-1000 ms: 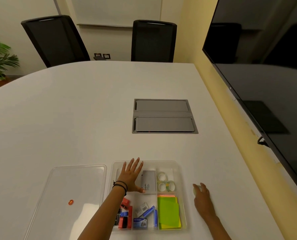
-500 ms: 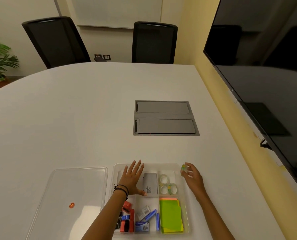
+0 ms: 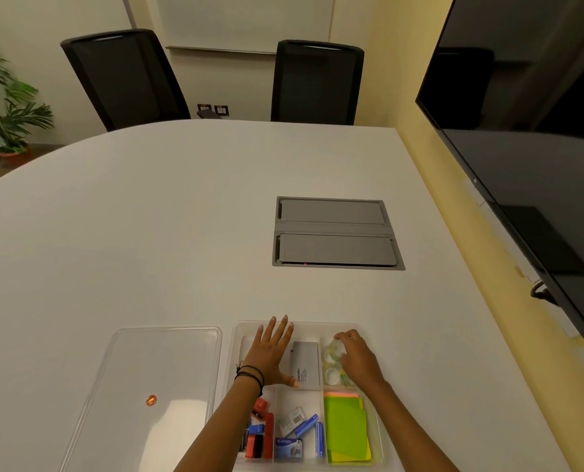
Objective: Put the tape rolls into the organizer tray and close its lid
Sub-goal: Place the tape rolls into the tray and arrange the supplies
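A clear organizer tray (image 3: 317,326) sits at the near edge of the white table. Its clear lid (image 3: 140,369) lies flat to the left, with an orange dot on it. My left hand (image 3: 271,352) rests flat, fingers spread, on the tray's far-left compartment. My right hand (image 3: 358,359) is over the far-right compartment, its fingers curled around a small clear tape roll (image 3: 335,345). More tape rolls (image 3: 333,374) lie in that same compartment, partly hidden by my right hand.
The tray also holds a grey box (image 3: 304,366), green sticky notes (image 3: 346,429), blue staple boxes (image 3: 288,447) and red clips (image 3: 259,437). A grey cable hatch (image 3: 336,233) is set in the table further back. A dark wall screen (image 3: 529,137) is at right, two black chairs behind.
My right hand picked a tape roll off the table right of the tray, lifted it and brought it left into the far-right compartment. My left hand stayed on the tray.
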